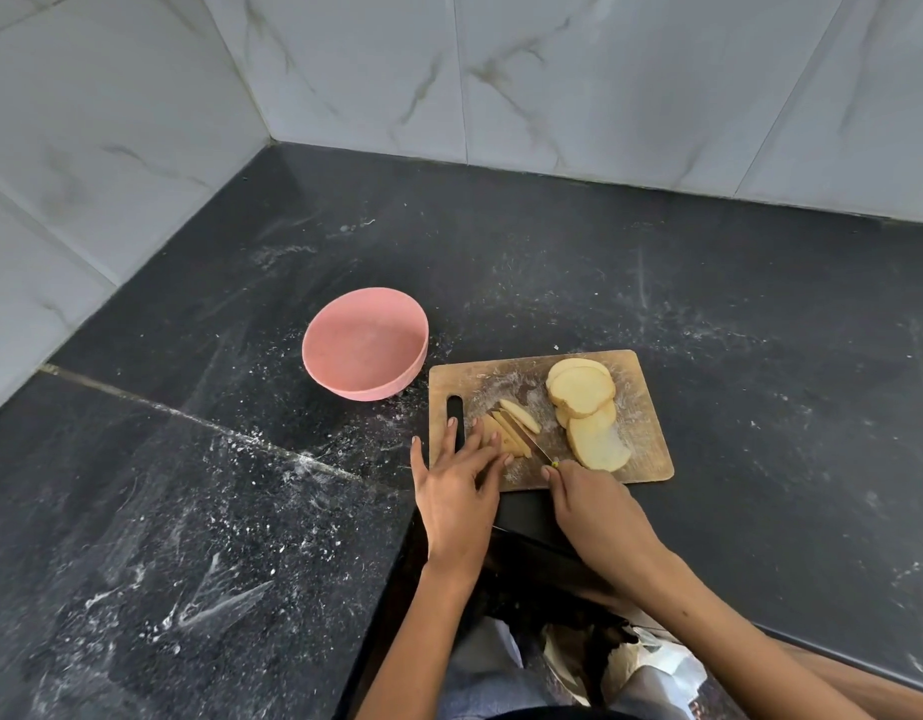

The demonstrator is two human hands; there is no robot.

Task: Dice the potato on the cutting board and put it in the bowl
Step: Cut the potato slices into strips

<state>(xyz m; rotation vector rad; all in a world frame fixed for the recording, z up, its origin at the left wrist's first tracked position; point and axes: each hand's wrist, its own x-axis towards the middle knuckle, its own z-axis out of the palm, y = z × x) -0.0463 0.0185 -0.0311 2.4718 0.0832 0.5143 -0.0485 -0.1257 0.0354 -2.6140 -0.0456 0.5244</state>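
Two hands worked at the wooden cutting board (pixel 641 407), which lay near the desk's (pixel 760 330) front edge. Left hand (pixel 457 480) — fingers straight and spread, flat grip pressing down on the cut potato strips (pixel 506 433) at the board's left end, beside the handle slot. Right hand (pixel 594 501) had a closed grip round the knife (pixel 527 439) handle; the blade ran diagonally through the strips, one strip lying just beyond it. Round potato slices (pixel 584 392) sat stacked and overlapping at the board's right half, one larger slice toward the near edge. Pink bowl (pixel 366 345) stood on the desk just off the board's far-left corner — apparently nothing in it. White specks dusted the dark desk.
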